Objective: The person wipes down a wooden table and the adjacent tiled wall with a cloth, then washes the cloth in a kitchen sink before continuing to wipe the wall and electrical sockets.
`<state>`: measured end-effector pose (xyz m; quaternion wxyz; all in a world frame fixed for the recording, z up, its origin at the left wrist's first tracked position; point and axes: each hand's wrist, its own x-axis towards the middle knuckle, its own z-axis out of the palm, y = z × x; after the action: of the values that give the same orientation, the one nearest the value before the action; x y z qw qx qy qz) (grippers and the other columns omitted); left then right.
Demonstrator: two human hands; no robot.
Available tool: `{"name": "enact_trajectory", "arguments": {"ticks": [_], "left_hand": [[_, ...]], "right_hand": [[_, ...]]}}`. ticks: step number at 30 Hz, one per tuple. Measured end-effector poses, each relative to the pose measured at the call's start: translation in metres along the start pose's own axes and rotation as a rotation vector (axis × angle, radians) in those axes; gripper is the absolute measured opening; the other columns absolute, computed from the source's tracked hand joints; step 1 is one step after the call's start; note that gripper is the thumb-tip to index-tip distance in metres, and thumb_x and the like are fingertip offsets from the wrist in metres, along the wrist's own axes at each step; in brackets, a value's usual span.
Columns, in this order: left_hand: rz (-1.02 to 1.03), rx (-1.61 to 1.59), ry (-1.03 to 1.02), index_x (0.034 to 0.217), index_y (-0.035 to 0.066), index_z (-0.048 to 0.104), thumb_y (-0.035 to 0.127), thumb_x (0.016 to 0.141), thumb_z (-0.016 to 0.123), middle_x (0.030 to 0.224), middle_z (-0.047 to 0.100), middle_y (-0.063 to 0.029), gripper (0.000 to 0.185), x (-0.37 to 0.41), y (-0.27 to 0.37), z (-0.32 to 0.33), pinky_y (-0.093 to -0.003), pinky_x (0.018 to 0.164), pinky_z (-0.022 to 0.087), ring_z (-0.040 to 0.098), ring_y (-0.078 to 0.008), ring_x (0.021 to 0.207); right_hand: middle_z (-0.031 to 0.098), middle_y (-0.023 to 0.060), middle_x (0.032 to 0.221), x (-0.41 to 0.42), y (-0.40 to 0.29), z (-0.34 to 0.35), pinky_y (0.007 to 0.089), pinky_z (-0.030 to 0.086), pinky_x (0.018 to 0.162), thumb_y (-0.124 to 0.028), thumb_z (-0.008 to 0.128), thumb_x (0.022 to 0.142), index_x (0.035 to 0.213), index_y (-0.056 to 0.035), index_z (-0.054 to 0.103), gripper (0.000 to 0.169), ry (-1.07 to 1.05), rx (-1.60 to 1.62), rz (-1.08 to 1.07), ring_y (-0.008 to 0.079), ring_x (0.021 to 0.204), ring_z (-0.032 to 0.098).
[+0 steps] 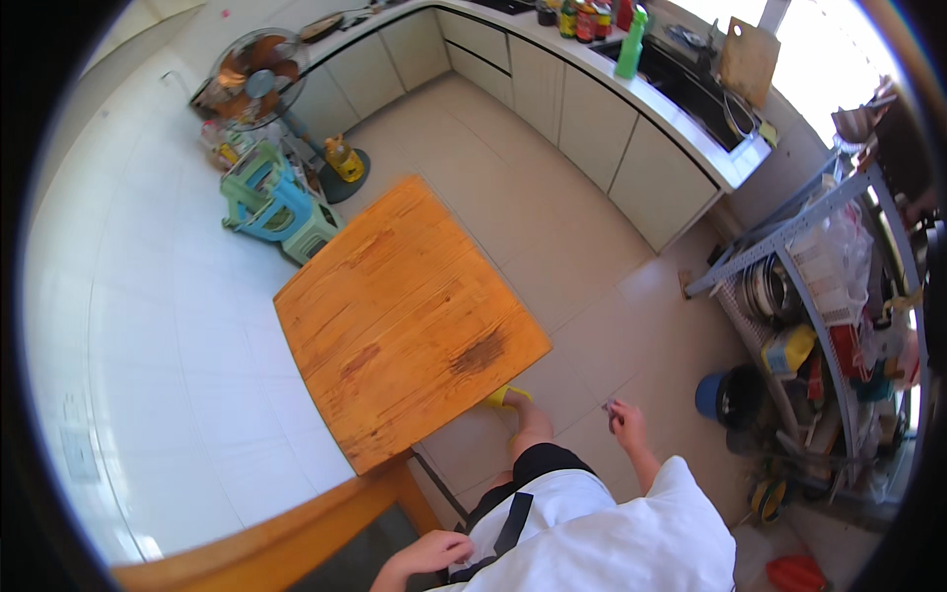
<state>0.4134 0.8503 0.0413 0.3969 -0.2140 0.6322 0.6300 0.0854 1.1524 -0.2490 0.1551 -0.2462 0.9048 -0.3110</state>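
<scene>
My right hand [627,424] hangs over the tiled floor, its fingers around a small greyish-purple object [610,416]. What that object is, I cannot make out. Close to the front of my white shirt is my left hand [435,550], fingers bent, with nothing visible in it. Its palm side is hidden. Ahead and to the left stands a wooden table [414,311] with a dark worn patch near its right corner. A wooden chair [288,529] with a dark seat is beside my left hand.
Stacked plastic stools [277,200] and a pedestal fan [259,83] line the left wall. An oil bottle [344,159] rests on the fan's base. Beyond runs a counter with a sink [684,92] and green bottle [631,46]. A metal shelf [784,237] and blue bucket [710,394] stand right.
</scene>
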Motion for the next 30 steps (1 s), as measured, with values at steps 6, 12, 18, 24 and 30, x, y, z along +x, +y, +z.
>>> {"name": "enact_trajectory", "arguments": {"ticks": [6,12,18,24,30], "left_hand": [[-0.011,-0.02,0.052,0.087,0.003,0.063,0.028,0.095,0.047,0.075,0.064,-0.0037,0.031,-0.015,-0.001,0.054,-0.0265,0.065,0.05,0.062,-0.0125,0.069],[-0.122,0.182,0.178,0.089,0.0,0.063,0.036,0.095,0.046,0.076,0.067,-0.0102,0.04,-0.005,0.037,0.077,-0.0298,0.062,0.05,0.065,-0.0197,0.067],[-0.082,0.547,0.037,0.091,-0.002,0.065,0.039,0.095,0.046,0.079,0.066,-0.0165,0.045,0.048,0.115,0.068,-0.0346,0.067,0.049,0.064,-0.0269,0.073],[-0.095,0.559,-0.241,0.1,-0.008,0.063,0.034,0.095,0.047,0.084,0.066,-0.0113,0.045,0.139,0.2,0.041,-0.0331,0.074,0.047,0.059,-0.0197,0.079],[-0.044,0.469,-0.425,0.1,-0.007,0.064,0.037,0.098,0.045,0.085,0.067,-0.0107,0.048,0.231,0.277,0.022,-0.0324,0.074,0.046,0.058,-0.0167,0.079]], "right_hand": [[0.064,0.0113,0.117,-0.064,0.032,-0.018,0.0395,0.047,0.09,0.0,0.062,0.07,0.102,-0.0062,0.068,0.033,0.019,0.066,0.14,0.0319,0.102,0.06],[0.067,0.0136,0.106,-0.056,0.035,-0.055,0.035,0.05,0.085,-0.005,0.058,0.074,0.104,-0.0055,0.067,0.031,0.253,0.264,0.178,0.0287,0.095,0.065],[0.067,0.0103,0.088,-0.033,0.085,-0.119,0.0309,0.051,0.078,-0.004,0.053,0.077,0.098,-0.0006,0.063,0.024,0.585,0.463,0.391,0.0214,0.083,0.065],[0.061,0.008,0.078,0.01,0.153,-0.184,0.0305,0.052,0.067,-0.004,0.045,0.081,0.096,0.0007,0.059,0.021,0.747,0.818,0.531,0.0202,0.076,0.063],[0.061,0.0086,0.082,0.074,0.163,-0.288,0.0331,0.053,0.055,-0.015,0.047,0.086,0.095,-0.0042,0.058,0.018,0.425,1.647,0.569,0.0187,0.067,0.061]]}}
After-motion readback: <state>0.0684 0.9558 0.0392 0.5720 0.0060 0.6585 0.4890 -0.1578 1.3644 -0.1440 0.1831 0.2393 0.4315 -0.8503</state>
